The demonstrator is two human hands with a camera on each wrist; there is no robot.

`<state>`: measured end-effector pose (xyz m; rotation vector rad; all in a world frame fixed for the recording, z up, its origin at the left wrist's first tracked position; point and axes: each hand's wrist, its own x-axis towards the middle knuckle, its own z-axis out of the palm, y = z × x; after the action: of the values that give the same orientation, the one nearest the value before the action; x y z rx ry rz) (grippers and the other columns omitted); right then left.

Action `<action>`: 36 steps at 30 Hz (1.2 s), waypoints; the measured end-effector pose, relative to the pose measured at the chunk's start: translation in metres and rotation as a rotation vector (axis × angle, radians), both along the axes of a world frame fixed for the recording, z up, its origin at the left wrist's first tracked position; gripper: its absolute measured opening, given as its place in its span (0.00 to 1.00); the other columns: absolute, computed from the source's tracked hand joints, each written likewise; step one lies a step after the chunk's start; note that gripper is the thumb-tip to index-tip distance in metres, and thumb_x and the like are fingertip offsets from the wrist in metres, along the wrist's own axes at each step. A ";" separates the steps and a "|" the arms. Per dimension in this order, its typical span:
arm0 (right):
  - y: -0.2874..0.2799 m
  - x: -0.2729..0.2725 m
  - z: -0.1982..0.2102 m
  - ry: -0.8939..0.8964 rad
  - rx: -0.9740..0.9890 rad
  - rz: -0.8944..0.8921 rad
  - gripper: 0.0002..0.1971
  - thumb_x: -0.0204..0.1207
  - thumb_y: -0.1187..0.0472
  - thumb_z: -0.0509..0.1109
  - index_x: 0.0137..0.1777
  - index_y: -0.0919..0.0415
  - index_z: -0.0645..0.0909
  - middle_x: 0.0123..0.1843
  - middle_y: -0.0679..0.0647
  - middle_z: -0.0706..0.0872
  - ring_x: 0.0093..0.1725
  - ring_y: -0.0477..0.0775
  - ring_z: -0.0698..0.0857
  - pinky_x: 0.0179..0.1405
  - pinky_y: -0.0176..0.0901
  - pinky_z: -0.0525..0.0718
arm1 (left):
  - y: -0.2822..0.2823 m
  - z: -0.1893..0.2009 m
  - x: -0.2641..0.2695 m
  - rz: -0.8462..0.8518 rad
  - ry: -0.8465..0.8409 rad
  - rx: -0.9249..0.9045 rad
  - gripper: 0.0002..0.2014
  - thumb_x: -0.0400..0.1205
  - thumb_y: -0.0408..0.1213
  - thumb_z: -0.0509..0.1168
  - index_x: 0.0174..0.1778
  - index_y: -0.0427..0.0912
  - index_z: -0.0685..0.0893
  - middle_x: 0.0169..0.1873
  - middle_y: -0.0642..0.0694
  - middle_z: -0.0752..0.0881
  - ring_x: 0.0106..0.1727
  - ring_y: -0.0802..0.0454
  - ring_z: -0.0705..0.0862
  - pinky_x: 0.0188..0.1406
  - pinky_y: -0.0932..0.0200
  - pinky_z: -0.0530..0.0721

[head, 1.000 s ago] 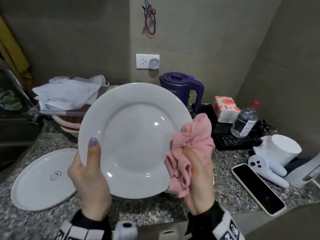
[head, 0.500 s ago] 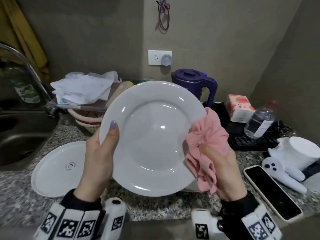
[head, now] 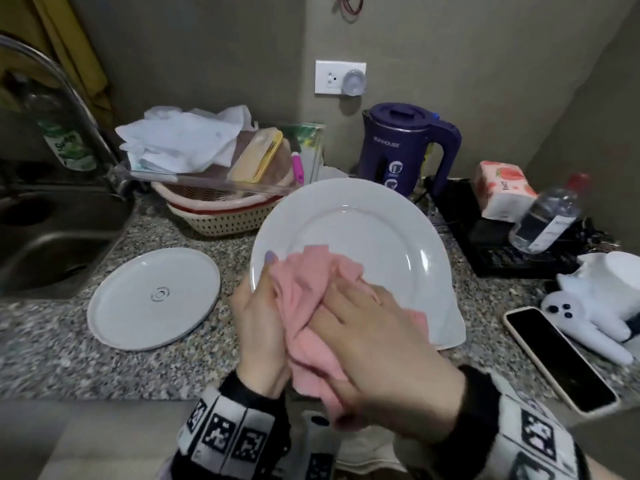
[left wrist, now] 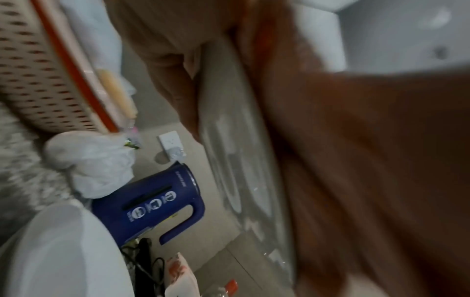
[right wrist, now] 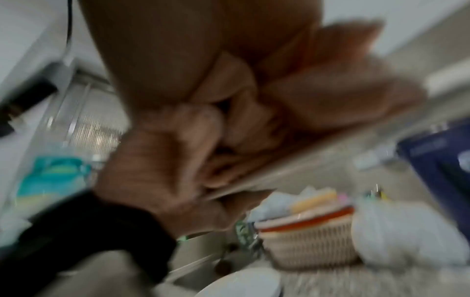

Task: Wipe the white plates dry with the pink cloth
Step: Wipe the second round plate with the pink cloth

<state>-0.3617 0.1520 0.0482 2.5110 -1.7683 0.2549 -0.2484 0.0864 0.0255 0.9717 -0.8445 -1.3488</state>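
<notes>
I hold a white plate (head: 363,230) tilted above the counter. My left hand (head: 263,292) grips its left rim, thumb on the face and fingers hidden behind. My right hand (head: 360,323) grips the bunched pink cloth (head: 308,289) and presses it on the plate's lower left face, right beside the left thumb. The left wrist view shows the plate (left wrist: 229,160) edge-on with the cloth (left wrist: 356,160) against it. The right wrist view is blurred, with the cloth (right wrist: 318,90) bunched on the plate. A second white plate (head: 152,299) lies upside down on the counter at the left. Another white plate (head: 450,327) lies under the held one.
A sink (head: 52,237) and tap are at the left. Behind stand a basket (head: 221,216) of cloths and a purple kettle (head: 405,150). At the right are a tissue pack (head: 502,188), a bottle (head: 543,220), a phone (head: 557,358) and a white toy (head: 588,317).
The plate has come down and tilted flatter. My right hand has swept the cloth from the right rim across to the lower left face, next to my left thumb.
</notes>
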 end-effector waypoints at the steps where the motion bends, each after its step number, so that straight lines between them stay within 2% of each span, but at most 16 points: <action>1: 0.009 -0.001 -0.006 0.019 0.029 0.064 0.28 0.66 0.44 0.56 0.66 0.52 0.77 0.67 0.52 0.80 0.70 0.60 0.76 0.59 0.57 0.79 | -0.001 0.001 0.003 0.000 0.029 0.021 0.10 0.87 0.37 0.61 0.48 0.36 0.85 0.38 0.46 0.89 0.38 0.54 0.90 0.35 0.60 0.88; 4: 0.028 -0.030 -0.016 0.009 0.061 0.093 0.28 0.58 0.48 0.60 0.62 0.48 0.72 0.63 0.46 0.77 0.67 0.55 0.78 0.57 0.54 0.83 | -0.004 0.002 0.015 0.063 0.076 0.050 0.15 0.87 0.39 0.60 0.65 0.36 0.83 0.55 0.42 0.90 0.53 0.48 0.90 0.47 0.59 0.90; 7: 0.023 -0.030 -0.015 0.037 0.095 -0.024 0.25 0.59 0.51 0.56 0.58 0.50 0.76 0.56 0.51 0.84 0.59 0.58 0.80 0.51 0.53 0.86 | -0.005 0.000 0.016 0.093 0.072 0.044 0.14 0.87 0.38 0.61 0.66 0.39 0.83 0.59 0.45 0.89 0.59 0.48 0.88 0.60 0.50 0.86; 9: 0.017 -0.005 -0.023 -0.082 0.141 0.101 0.25 0.61 0.51 0.55 0.58 0.51 0.79 0.58 0.52 0.83 0.60 0.60 0.80 0.55 0.51 0.81 | -0.005 0.000 0.015 0.066 0.040 0.029 0.15 0.87 0.40 0.62 0.65 0.37 0.84 0.59 0.41 0.89 0.59 0.46 0.88 0.61 0.51 0.86; 11: 0.018 0.009 -0.022 -0.180 0.134 0.170 0.25 0.63 0.53 0.59 0.63 0.52 0.75 0.65 0.52 0.79 0.70 0.57 0.74 0.61 0.49 0.72 | -0.005 -0.002 0.017 0.049 0.019 0.036 0.17 0.86 0.42 0.62 0.65 0.34 0.83 0.58 0.39 0.89 0.58 0.45 0.88 0.56 0.57 0.87; 14: 0.013 -0.026 -0.021 -0.166 0.063 0.010 0.20 0.68 0.53 0.61 0.61 0.54 0.76 0.63 0.55 0.80 0.65 0.58 0.76 0.58 0.46 0.70 | -0.003 0.002 0.024 0.093 0.056 -0.003 0.15 0.87 0.39 0.61 0.66 0.36 0.83 0.59 0.43 0.89 0.60 0.46 0.88 0.59 0.52 0.86; 16: 0.007 -0.044 -0.017 -0.128 0.014 -0.097 0.19 0.66 0.56 0.59 0.57 0.55 0.78 0.57 0.57 0.82 0.57 0.64 0.81 0.51 0.48 0.72 | -0.002 0.003 0.024 0.101 0.032 -0.038 0.12 0.86 0.37 0.61 0.63 0.40 0.85 0.57 0.46 0.90 0.59 0.48 0.88 0.59 0.51 0.86; 18: -0.001 -0.034 -0.018 -0.122 0.017 0.014 0.20 0.66 0.57 0.57 0.57 0.56 0.80 0.54 0.59 0.84 0.54 0.64 0.82 0.50 0.50 0.76 | 0.000 -0.003 0.022 0.095 -0.022 -0.058 0.09 0.86 0.38 0.63 0.56 0.44 0.87 0.52 0.49 0.92 0.57 0.50 0.89 0.57 0.53 0.85; 21: -0.020 -0.012 -0.013 -0.156 0.044 0.213 0.23 0.72 0.59 0.54 0.68 0.56 0.72 0.69 0.61 0.77 0.80 0.64 0.65 0.71 0.64 0.72 | 0.008 -0.010 0.020 0.042 -0.119 -0.088 0.11 0.85 0.41 0.63 0.44 0.45 0.89 0.38 0.49 0.93 0.42 0.53 0.89 0.43 0.57 0.84; 23: -0.039 -0.029 0.004 -0.155 0.016 0.083 0.27 0.71 0.59 0.51 0.70 0.63 0.72 0.69 0.67 0.75 0.81 0.71 0.61 0.74 0.70 0.68 | 0.013 -0.008 0.020 0.015 -0.065 -0.085 0.11 0.86 0.38 0.62 0.44 0.45 0.89 0.36 0.52 0.92 0.37 0.57 0.90 0.36 0.61 0.84; 25: -0.048 -0.051 0.016 -0.105 -0.033 -0.070 0.26 0.68 0.58 0.54 0.63 0.67 0.80 0.64 0.71 0.79 0.71 0.77 0.72 0.68 0.63 0.72 | 0.015 -0.007 0.019 -0.007 -0.015 -0.077 0.10 0.86 0.36 0.61 0.47 0.44 0.88 0.38 0.54 0.93 0.39 0.58 0.91 0.34 0.64 0.85; 27: -0.036 -0.043 0.012 0.005 -0.013 -0.141 0.18 0.61 0.61 0.67 0.53 0.60 0.85 0.56 0.65 0.85 0.60 0.71 0.80 0.61 0.51 0.73 | 0.015 -0.009 0.019 0.003 -0.033 -0.063 0.11 0.86 0.35 0.61 0.43 0.42 0.88 0.36 0.54 0.92 0.36 0.59 0.89 0.33 0.64 0.84; 29: -0.017 -0.013 -0.006 -0.099 0.101 0.052 0.22 0.59 0.64 0.73 0.56 0.55 0.86 0.61 0.62 0.85 0.64 0.69 0.78 0.69 0.52 0.67 | 0.014 -0.016 0.019 0.032 -0.113 -0.051 0.14 0.85 0.34 0.63 0.33 0.42 0.85 0.29 0.53 0.88 0.32 0.57 0.83 0.34 0.61 0.78; 31: -0.010 0.008 -0.017 -0.199 0.180 0.180 0.25 0.67 0.64 0.67 0.66 0.52 0.81 0.72 0.61 0.78 0.76 0.68 0.68 0.78 0.63 0.59 | 0.015 -0.022 0.023 0.064 -0.151 -0.021 0.17 0.85 0.32 0.63 0.29 0.45 0.84 0.26 0.50 0.84 0.31 0.55 0.79 0.36 0.56 0.75; 33: -0.025 -0.004 -0.009 -0.198 0.092 0.087 0.24 0.70 0.62 0.62 0.68 0.52 0.78 0.73 0.63 0.75 0.77 0.69 0.67 0.74 0.66 0.67 | 0.016 -0.021 0.026 0.063 -0.077 -0.032 0.13 0.85 0.31 0.62 0.38 0.44 0.88 0.34 0.51 0.90 0.36 0.56 0.85 0.39 0.54 0.83; 36: -0.032 -0.040 0.008 -0.058 0.032 -0.376 0.24 0.73 0.56 0.53 0.66 0.64 0.75 0.67 0.68 0.75 0.68 0.69 0.73 0.60 0.60 0.77 | 0.017 -0.012 0.027 0.059 0.018 -0.046 0.14 0.86 0.37 0.62 0.66 0.38 0.84 0.58 0.49 0.90 0.56 0.54 0.89 0.55 0.57 0.87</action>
<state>-0.4018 0.1200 0.0564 2.1489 -2.2326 0.2802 -0.2210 0.1030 0.0138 0.9402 -0.8236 -1.2804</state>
